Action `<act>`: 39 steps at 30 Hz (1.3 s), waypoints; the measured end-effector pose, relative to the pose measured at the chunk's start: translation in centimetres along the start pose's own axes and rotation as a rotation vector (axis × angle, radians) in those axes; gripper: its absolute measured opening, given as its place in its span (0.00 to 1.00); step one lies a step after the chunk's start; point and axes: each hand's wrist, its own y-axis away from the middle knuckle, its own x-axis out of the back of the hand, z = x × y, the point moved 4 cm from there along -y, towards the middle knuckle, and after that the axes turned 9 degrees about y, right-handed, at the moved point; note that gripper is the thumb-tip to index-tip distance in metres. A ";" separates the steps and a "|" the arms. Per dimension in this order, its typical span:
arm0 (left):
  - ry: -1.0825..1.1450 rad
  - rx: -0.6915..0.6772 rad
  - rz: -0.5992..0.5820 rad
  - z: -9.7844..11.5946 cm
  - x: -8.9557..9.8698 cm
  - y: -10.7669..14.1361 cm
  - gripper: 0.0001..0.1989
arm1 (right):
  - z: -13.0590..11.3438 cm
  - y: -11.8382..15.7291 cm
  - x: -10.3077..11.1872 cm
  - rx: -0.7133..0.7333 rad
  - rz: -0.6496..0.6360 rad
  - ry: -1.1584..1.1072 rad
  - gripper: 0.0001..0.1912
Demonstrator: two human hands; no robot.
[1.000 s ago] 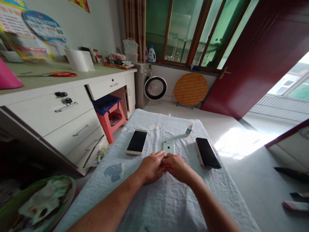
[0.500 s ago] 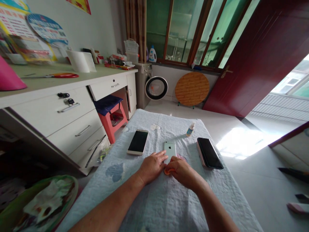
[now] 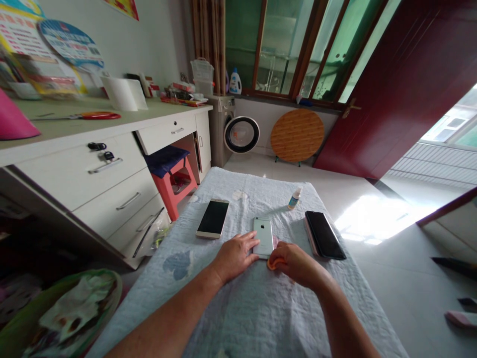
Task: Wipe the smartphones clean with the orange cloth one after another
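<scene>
A silver smartphone (image 3: 264, 233) lies back side up on the cloth-covered table, its apple logo showing. My left hand (image 3: 235, 254) rests along its left edge, fingers stretched out and touching it. My right hand (image 3: 292, 261) is closed on an orange cloth or pad (image 3: 274, 264) at the phone's lower right corner; I cannot tell its exact kind. A gold-framed smartphone (image 3: 213, 219) lies screen up to the left. On the right lies a black smartphone (image 3: 325, 235) atop something pinkish. Behind the phones stands a small spray bottle (image 3: 294, 199).
The table wears a pale blue quilted cloth (image 3: 238, 318). To the left stand a white desk (image 3: 115, 174) with drawers, a red stool (image 3: 175, 184) and a green basket (image 3: 112, 298) of crumpled stuff. A washing machine (image 3: 219, 134) with its door ajar stands behind.
My right hand has moved right with the orange piece, from the phone's lower left end to its lower right corner. My left hand has stayed on the phone.
</scene>
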 end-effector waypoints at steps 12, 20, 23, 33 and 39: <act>0.011 0.010 -0.013 -0.1 -0.1 -0.1 0.21 | 1.4 -0.5 0.6 -0.078 0.227 0.070 0.12; 0.030 0.019 -0.027 0.5 0.3 0.0 0.21 | 1.8 -1.1 0.6 -0.226 0.500 0.112 0.09; 0.043 0.030 -0.019 0.6 0.4 0.1 0.21 | 1.4 -1.1 0.3 -0.236 0.523 0.084 0.10; 0.035 0.035 0.001 0.1 0.1 0.0 0.20 | -0.7 -0.7 -0.3 -0.104 0.182 0.061 0.07; 0.024 0.031 0.000 0.1 0.1 -0.1 0.21 | -1.0 -0.5 -0.4 -0.072 0.132 0.026 0.08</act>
